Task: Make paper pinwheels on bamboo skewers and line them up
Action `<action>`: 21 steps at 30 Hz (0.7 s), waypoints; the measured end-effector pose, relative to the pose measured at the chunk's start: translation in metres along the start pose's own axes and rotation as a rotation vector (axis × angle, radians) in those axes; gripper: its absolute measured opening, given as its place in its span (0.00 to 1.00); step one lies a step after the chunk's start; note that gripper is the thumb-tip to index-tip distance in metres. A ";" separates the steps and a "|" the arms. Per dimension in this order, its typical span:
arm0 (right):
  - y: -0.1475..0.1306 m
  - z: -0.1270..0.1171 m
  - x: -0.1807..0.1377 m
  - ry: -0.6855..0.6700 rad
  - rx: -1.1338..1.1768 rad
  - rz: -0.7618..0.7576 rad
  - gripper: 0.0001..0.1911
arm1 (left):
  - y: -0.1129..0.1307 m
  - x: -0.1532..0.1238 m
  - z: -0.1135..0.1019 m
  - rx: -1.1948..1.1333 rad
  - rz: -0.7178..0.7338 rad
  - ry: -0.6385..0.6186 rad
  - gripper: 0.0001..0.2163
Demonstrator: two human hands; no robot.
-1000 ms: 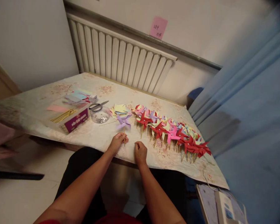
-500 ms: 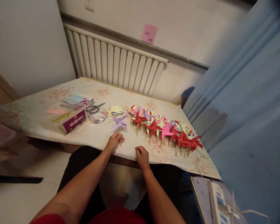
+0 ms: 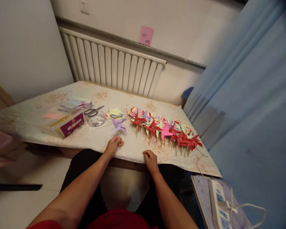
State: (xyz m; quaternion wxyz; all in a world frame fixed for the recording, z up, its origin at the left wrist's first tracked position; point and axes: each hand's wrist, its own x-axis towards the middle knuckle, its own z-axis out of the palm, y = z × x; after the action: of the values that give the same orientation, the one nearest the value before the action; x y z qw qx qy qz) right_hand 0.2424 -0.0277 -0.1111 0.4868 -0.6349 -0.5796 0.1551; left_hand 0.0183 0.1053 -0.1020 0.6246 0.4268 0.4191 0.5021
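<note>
My left hand (image 3: 112,145) is closed on the thin wooden stick of a purple paper pinwheel (image 3: 118,124), holding it above the table near the front edge. My right hand (image 3: 150,160) rests at the table's front edge with its fingers curled; nothing shows in them. To the right of the purple pinwheel lies a long row of finished pinwheels (image 3: 164,129), red, pink, yellow and purple, all on sticks. A stack of cut coloured paper squares (image 3: 114,112) lies just behind the purple pinwheel.
A box of wooden sticks (image 3: 69,122), scissors (image 3: 93,111) and a clear tub of small shiny bits (image 3: 96,119) sit on the left of the flowered table (image 3: 90,136). A radiator (image 3: 112,68) stands behind, a blue curtain (image 3: 248,95) at right, a power strip (image 3: 220,203) lower right.
The view has shifted, so everything sits further left and lower. My right hand has drawn back to the right, away from the left hand. The left hand keeps hold of the purple pinwheel.
</note>
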 end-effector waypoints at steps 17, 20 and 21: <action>-0.001 0.015 -0.004 0.111 -0.053 -0.043 0.12 | 0.003 -0.001 0.000 0.025 -0.012 0.029 0.19; -0.001 0.016 -0.005 0.109 -0.062 -0.041 0.12 | 0.001 0.001 -0.002 0.022 -0.019 0.021 0.19; 0.000 0.016 -0.005 0.108 -0.066 -0.042 0.12 | 0.000 0.001 -0.003 0.020 -0.019 0.019 0.19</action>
State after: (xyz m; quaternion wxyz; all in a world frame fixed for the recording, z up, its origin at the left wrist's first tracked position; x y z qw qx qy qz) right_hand 0.2284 -0.0252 -0.1204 0.4992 -0.6457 -0.5706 0.0911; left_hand 0.0158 0.1069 -0.1030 0.6213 0.4240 0.4339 0.4959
